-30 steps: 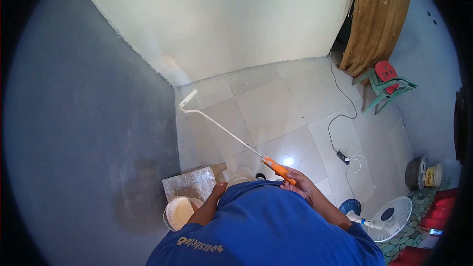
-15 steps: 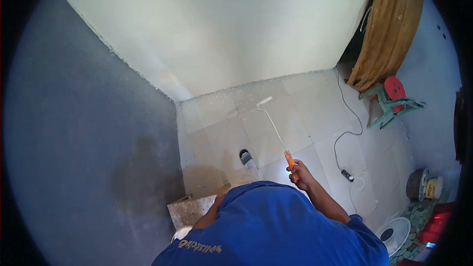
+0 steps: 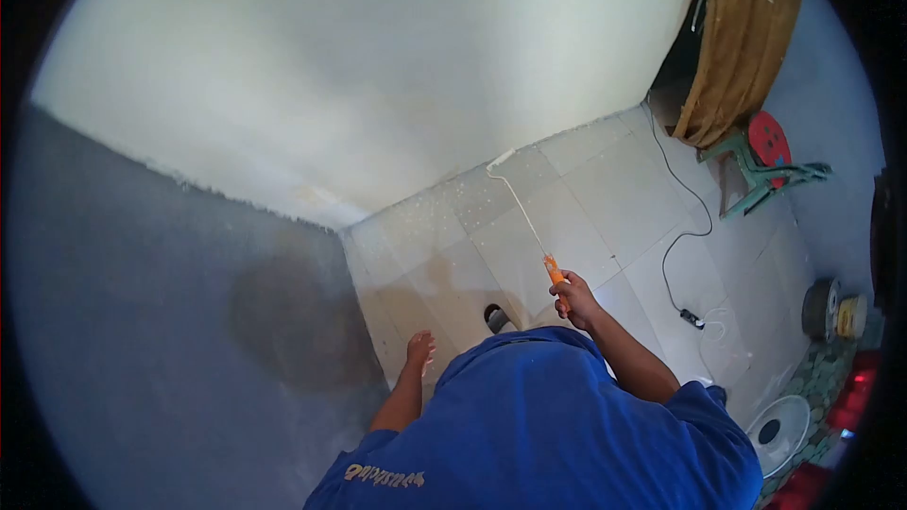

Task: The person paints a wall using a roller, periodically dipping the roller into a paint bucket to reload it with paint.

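Observation:
My right hand [image 3: 578,302] is closed around the orange handle of a paint roller [image 3: 523,211]. Its thin, bent wire frame extends forward, and the small white roller head overlaps the foot of the white wall [image 3: 416,66] in this view. At my left side, my left hand [image 3: 421,351] is empty, its fingers loosely apart, close to the grey wall [image 3: 170,293]. Part of my shoe [image 3: 495,317] shows on the tiled floor [image 3: 586,217] just ahead of my blue shirt.
A dark cable [image 3: 665,264] runs over the floor to a small power socket [image 3: 693,318]. To the right are a green stool with a red seat [image 3: 770,144], a curved brown panel [image 3: 746,47], a paint bucket [image 3: 851,317] and a white fan [image 3: 778,434]. White specks dot the tiles near the wall.
My left hand has come out from beside my body, and the box and bucket there are out of sight. The roller has moved closer to the white wall's base. My view has turned.

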Action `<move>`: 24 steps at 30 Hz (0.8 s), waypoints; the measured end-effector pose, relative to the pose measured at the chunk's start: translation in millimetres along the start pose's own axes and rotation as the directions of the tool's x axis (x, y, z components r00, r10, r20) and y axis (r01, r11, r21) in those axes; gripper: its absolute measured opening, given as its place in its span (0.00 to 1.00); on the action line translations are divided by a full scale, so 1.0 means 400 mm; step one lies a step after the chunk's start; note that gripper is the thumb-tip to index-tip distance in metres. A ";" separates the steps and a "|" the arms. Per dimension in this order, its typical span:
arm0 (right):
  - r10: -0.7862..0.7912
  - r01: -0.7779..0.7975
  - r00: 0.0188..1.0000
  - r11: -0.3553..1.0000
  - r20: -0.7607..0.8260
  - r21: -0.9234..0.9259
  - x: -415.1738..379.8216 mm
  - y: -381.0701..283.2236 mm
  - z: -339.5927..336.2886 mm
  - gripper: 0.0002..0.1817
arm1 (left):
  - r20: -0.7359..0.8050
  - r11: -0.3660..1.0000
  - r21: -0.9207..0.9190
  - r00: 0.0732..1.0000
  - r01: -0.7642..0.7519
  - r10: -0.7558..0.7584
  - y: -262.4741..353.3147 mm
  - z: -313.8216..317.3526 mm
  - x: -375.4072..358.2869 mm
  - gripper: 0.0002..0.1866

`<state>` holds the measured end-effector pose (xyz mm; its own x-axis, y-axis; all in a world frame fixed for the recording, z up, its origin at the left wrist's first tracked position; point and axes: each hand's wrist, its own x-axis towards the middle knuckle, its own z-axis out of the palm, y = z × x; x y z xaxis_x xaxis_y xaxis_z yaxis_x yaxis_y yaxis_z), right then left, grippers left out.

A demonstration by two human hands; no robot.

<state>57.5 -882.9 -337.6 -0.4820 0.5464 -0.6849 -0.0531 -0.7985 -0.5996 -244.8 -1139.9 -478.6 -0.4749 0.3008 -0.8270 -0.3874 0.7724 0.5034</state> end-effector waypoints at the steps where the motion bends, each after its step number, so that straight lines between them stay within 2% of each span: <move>1: -0.002 0.002 1.000 1.000 0.007 0.016 0.011 -0.017 0.008 0.23 | 0.014 1.000 0.000 0.999 -0.031 0.031 0.032 0.005 0.014 0.17; 5: -0.041 0.043 0.999 0.997 -0.034 0.059 0.067 -0.072 0.011 0.23 | 0.042 0.994 0.004 0.993 -0.113 0.113 0.151 0.047 0.070 0.16; 8: -0.055 0.059 0.996 0.997 -0.069 0.048 0.125 -0.149 -0.019 0.25 | 0.066 0.993 -0.014 0.991 -0.118 0.118 0.263 0.097 0.097 0.15; 13: -0.072 0.082 0.990 0.994 -0.123 0.076 0.263 -0.290 -0.098 0.24 | 0.028 0.983 -0.022 0.983 -0.182 0.182 0.445 0.194 0.156 0.16; 18: -0.024 0.031 0.982 0.999 -0.185 0.037 0.386 -0.477 -0.182 0.26 | 0.005 0.977 -0.036 0.978 -0.209 0.209 0.654 0.321 0.181 0.16; 21: -0.048 0.059 0.973 0.997 -0.227 0.040 0.431 -0.564 -0.236 0.25 | 0.053 0.958 0.051 0.958 -0.284 0.281 0.771 0.403 0.241 0.16; 23: -0.045 0.053 0.964 0.998 -0.261 0.022 0.455 -0.599 -0.264 0.25 | 0.035 0.890 0.082 0.893 -0.449 0.448 0.870 0.469 0.245 0.16; 24: -0.058 0.067 0.961 0.997 -0.271 0.024 0.467 -0.617 -0.277 0.25 | 0.022 0.875 0.071 0.878 -0.479 0.479 0.923 0.497 0.245 0.16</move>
<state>77.4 -555.8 -363.3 -0.2231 0.6399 -0.7354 -0.1067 -0.7659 -0.6340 -277.0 -714.1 -423.5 -0.5852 0.6458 -0.4903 -0.0555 0.5713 0.8188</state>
